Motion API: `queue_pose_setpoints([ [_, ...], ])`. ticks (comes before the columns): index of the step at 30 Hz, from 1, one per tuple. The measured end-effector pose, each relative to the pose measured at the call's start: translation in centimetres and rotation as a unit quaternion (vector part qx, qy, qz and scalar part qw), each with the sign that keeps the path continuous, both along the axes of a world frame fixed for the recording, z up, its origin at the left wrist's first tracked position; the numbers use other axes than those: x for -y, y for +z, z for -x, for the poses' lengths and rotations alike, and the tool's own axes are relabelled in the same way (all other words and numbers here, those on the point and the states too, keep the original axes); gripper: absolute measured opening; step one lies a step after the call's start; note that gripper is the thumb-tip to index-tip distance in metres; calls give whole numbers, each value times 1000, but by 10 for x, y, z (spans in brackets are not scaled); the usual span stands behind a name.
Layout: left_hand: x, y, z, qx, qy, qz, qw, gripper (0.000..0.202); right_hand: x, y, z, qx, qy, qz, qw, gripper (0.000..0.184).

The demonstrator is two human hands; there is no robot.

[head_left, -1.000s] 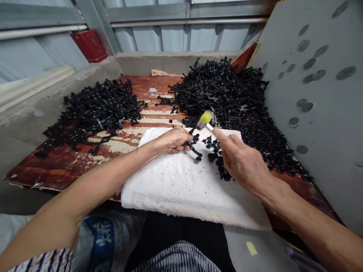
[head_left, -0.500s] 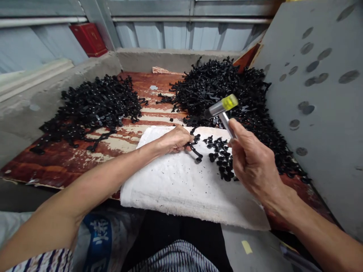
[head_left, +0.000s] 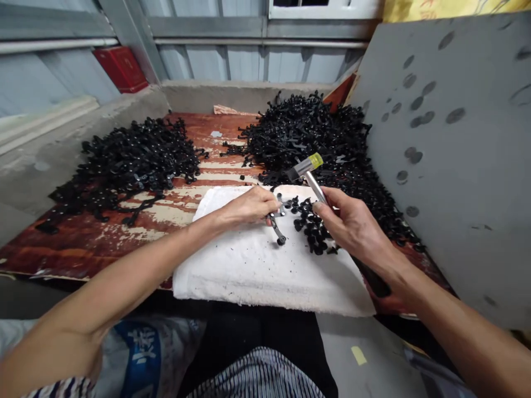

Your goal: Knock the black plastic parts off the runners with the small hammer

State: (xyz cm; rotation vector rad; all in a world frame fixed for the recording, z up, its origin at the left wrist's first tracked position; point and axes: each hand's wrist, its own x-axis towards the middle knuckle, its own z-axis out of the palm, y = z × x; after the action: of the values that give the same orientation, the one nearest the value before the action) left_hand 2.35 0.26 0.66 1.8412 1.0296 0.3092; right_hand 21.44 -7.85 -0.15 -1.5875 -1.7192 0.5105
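Observation:
My left hand (head_left: 246, 208) rests on a white foam pad (head_left: 257, 271), its fingers pinched on a small black plastic part (head_left: 277, 229) that lies on the pad. My right hand (head_left: 352, 226) is closed round the metal handle of a small hammer (head_left: 306, 166) with a yellow-green face. The hammer head hangs a little above and to the right of the held part. A cluster of loose black parts (head_left: 309, 224) lies on the pad between my hands.
A big heap of black parts (head_left: 323, 138) is piled at the back right, a second heap (head_left: 128, 163) at the left, both on a worn red-brown board (head_left: 95, 237). A grey panel (head_left: 448, 155) leans on the right. A red box (head_left: 120, 67) sits on the back ledge.
The hammer swung up from the part and has come back down towards it. My left hand stayed on the pad, and the held part shifted slightly.

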Motion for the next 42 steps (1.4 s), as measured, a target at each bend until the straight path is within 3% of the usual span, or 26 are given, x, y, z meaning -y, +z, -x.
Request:
queue_pose_setpoints([
  [2,11,3,-3,3,-70,-21,997,30,4,5,5,-130,-8,94,987,28],
  [4,24,5,-6,1,-143,-27,989,30,9,6,11,-238,-11,170,956,26],
  [6,35,4,-7,-2,-193,-36,981,30,13,2,16,-301,-9,198,933,28],
  [8,44,3,-4,-4,-197,-51,979,31,18,-2,20,-330,-7,198,923,31],
  [10,51,1,2,-1,-149,-72,986,29,23,-6,23,-341,-12,189,921,31],
  [13,61,-4,12,46,23,-100,994,16,29,-10,26,-363,-37,167,916,29],
  [15,67,-9,18,105,138,-51,984,32,30,-12,27,-376,-58,148,913,29],
  [19,77,-20,22,247,263,135,923,45,32,-14,29,-386,-82,127,910,29],
  [22,83,-22,21,329,336,161,868,38,33,-16,29,-389,-88,120,909,27],
  [24,85,-20,20,336,333,201,858,29,34,-16,30,-395,-90,118,907,26],
  [27,85,-14,16,289,255,316,867,15,33,-16,32,-406,-91,117,902,28],
  [29,82,-11,11,255,213,342,879,12,33,-16,34,-413,-85,121,899,31],
  [35,53,-8,-4,178,206,248,930,22,48,-20,31,-422,-73,129,894,37],
  [42,23,-16,-13,166,231,244,927,28,73,-32,16,-473,-134,100,865,40],
])
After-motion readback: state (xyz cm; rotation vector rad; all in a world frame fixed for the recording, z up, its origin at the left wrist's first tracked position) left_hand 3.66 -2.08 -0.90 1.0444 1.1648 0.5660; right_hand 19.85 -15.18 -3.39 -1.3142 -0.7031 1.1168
